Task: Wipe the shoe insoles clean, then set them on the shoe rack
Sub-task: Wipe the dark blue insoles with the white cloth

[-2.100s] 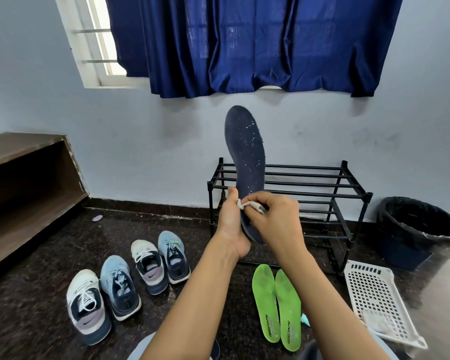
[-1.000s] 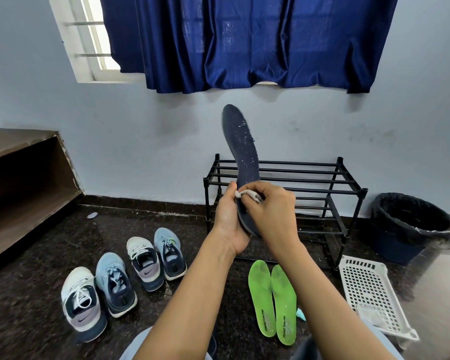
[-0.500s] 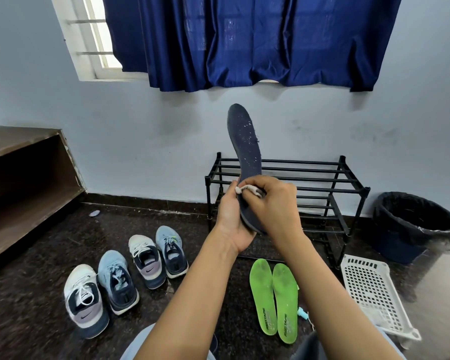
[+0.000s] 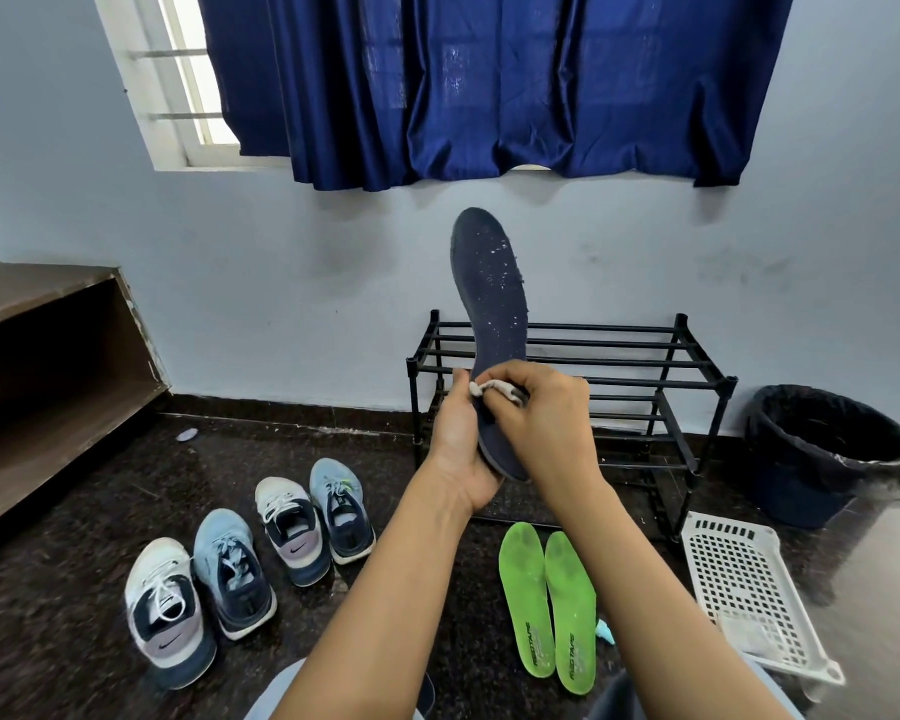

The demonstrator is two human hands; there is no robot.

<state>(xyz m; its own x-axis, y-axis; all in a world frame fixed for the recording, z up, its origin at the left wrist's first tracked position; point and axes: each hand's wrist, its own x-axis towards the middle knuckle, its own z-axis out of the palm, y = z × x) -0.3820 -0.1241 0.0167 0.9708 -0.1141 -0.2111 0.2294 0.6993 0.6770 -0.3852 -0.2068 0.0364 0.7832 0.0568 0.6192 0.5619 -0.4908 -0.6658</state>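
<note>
1. Far to my left, four sneakers (image 4: 292, 532) are sitting on the dark floor in a loose row. I cannot tell from here whether any insole is inside them.
2. My left hand (image 4: 458, 449) is gripping the heel end of the navy insole (image 4: 489, 304), fingers curled round its edge from behind, and is holding it upright with the toe pointing up.
3. The navy insole is hanging in the air in front of the rack, touching nothing but my hands. White specks are showing across its upper half, so I am judging this one only partly wiped.
4. My right hand (image 4: 546, 423) is pinching a small white wipe (image 4: 494, 391), fingertips bunched together on it, and is pressing it to the insole's middle, just above my left thumb.
5. Below my right forearm, two green insoles (image 4: 549, 600) are lying side by side on the floor. They are looking smudged, and I am guessing they are waiting for their turn.
6. Behind my hands, the black shoe rack (image 4: 645, 356) is standing against the wall, and none of the insoles I can see is lying on it yet. So the setting-down step is not begun.
7. Further right, a white basket (image 4: 739, 579) and a dark bin (image 4: 822, 454) are standing on the floor.
</note>
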